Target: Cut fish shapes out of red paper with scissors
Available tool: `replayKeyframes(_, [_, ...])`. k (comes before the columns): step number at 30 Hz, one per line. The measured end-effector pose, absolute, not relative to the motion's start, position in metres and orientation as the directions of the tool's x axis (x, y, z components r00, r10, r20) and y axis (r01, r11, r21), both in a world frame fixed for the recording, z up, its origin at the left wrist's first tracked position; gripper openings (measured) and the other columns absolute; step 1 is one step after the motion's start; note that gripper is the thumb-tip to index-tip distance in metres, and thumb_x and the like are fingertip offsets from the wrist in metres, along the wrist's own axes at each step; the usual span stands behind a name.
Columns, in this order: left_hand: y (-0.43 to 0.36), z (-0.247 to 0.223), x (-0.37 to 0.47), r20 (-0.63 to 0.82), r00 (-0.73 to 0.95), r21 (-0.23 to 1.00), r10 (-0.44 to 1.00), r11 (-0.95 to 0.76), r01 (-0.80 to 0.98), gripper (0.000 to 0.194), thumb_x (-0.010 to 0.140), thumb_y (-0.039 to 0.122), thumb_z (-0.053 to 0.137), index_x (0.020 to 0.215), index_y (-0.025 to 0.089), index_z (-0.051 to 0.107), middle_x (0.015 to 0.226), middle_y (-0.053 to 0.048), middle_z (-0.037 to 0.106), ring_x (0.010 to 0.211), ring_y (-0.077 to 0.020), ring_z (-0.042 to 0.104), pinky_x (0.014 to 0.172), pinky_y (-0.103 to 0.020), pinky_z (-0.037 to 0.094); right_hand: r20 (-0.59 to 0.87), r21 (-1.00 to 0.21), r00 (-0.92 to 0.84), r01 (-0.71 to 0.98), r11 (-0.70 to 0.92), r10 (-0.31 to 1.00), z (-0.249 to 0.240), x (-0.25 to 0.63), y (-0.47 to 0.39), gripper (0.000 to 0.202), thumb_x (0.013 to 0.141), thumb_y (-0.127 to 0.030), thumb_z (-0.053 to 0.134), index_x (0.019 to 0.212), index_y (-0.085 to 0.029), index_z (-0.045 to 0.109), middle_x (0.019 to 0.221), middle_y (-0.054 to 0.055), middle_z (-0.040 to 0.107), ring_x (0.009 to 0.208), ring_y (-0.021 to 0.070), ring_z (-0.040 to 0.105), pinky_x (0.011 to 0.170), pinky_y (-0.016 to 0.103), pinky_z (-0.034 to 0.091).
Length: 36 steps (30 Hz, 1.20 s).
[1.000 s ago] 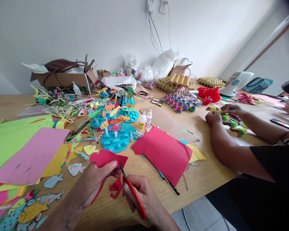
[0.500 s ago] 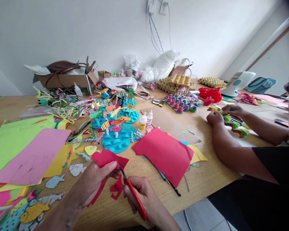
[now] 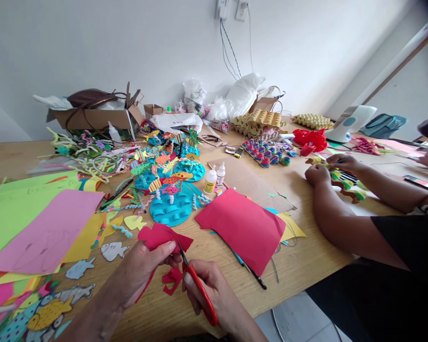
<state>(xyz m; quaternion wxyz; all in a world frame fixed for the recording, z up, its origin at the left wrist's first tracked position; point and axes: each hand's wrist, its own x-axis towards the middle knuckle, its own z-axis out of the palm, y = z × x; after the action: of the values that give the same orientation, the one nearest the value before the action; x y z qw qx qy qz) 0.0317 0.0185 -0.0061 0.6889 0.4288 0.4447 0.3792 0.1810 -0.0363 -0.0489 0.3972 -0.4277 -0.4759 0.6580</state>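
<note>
Pinched between the thumb and fingers of my left hand (image 3: 146, 263) is a piece of red paper (image 3: 159, 235) with a curvy cut outline. My right hand (image 3: 209, 285) grips red-handled scissors (image 3: 202, 289), and their dark blades meet the right part of the paper. A red offcut (image 3: 171, 280) lies on the table below the blades. To the right rests a larger red sheet (image 3: 242, 228). Left of my left hand are a white fish cutout (image 3: 113, 251), a blue fish cutout (image 3: 79, 269) and a yellow spotted fish (image 3: 50, 313).
Blue round bases (image 3: 171, 209) bearing paper fish stand ahead, beside two glue bottles (image 3: 210, 180). Coloured sheets (image 3: 46, 228) lie left. A co-worker's arms (image 3: 345, 218) hold a painted egg-carton strip (image 3: 353, 192) at right. Egg trays (image 3: 258, 123) stand at the back.
The red paper and my left hand have shifted slightly right. The scissors stay at the paper's right part. At the far right, another person's hand has come into view.
</note>
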Motion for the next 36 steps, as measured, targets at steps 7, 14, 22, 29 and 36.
replayKeyframes(7, [0.02, -0.007, 0.03, -0.287, 0.324, 0.926, 0.901, 0.348, -0.148, 0.01, 0.069, 0.027, 0.068, 0.065, 0.018, 0.072, 0.061, -0.001, 0.071, 0.059, -0.0158, 0.063, 0.059, -0.025, 0.053, -0.177, -0.969, -0.319, -0.108, -0.221, 0.931, -0.052, 0.181, -0.038, 0.052, 0.078, -0.066, 0.049, 0.064, -0.016, 0.05, 0.047, -0.007, 0.037, 0.04, 0.0054, 0.03, 0.038, 0.018, 0.022])
replayKeyframes(14, [0.023, -0.008, 0.025, -0.296, 0.383, 0.934, 0.875, 0.35, -0.077, 0.012, 0.073, 0.027, 0.064, 0.067, 0.019, 0.071, 0.064, 0.0, 0.071, 0.063, -0.0169, 0.063, 0.064, -0.028, 0.052, -0.16, -0.976, -0.315, -0.09, -0.197, 0.935, -0.051, 0.183, -0.037, 0.051, 0.078, -0.064, 0.05, 0.062, -0.016, 0.048, 0.051, -0.006, 0.036, 0.046, 0.0064, 0.03, 0.042, 0.018, 0.022])
replayKeyframes(22, [0.021, -0.011, 0.021, -0.301, 0.38, 0.943, 0.875, 0.332, -0.017, 0.015, 0.076, 0.027, 0.06, 0.067, 0.019, 0.07, 0.065, 0.001, 0.071, 0.065, -0.0173, 0.063, 0.066, -0.028, 0.051, -0.131, -0.983, -0.322, -0.078, -0.164, 0.938, -0.053, 0.183, -0.037, 0.046, 0.082, -0.058, 0.051, 0.063, -0.016, 0.049, 0.052, -0.005, 0.039, 0.048, 0.007, 0.034, 0.044, 0.018, 0.026])
replayKeyframes(29, [0.021, -0.008, 0.023, -0.309, 0.394, 0.943, 0.866, 0.334, 0.006, 0.012, 0.075, 0.028, 0.06, 0.071, 0.019, 0.068, 0.065, 0.002, 0.07, 0.065, -0.0166, 0.062, 0.065, -0.028, 0.05, -0.126, -0.986, -0.322, -0.065, -0.155, 0.938, -0.054, 0.184, -0.038, 0.042, 0.085, -0.051, 0.05, 0.063, -0.016, 0.048, 0.052, -0.006, 0.037, 0.047, 0.0069, 0.032, 0.043, 0.019, 0.024])
replayKeyframes(36, [0.022, -0.006, 0.022, -0.301, 0.433, 0.946, 0.85, 0.325, 0.019, 0.014, 0.075, 0.026, 0.06, 0.066, 0.018, 0.068, 0.061, 0.001, 0.07, 0.061, -0.0156, 0.061, 0.059, -0.025, 0.048, -0.124, -0.987, -0.325, -0.058, -0.151, 0.937, -0.052, 0.185, -0.038, 0.044, 0.083, -0.055, 0.05, 0.062, -0.016, 0.047, 0.052, -0.006, 0.036, 0.047, 0.0071, 0.031, 0.043, 0.02, 0.023])
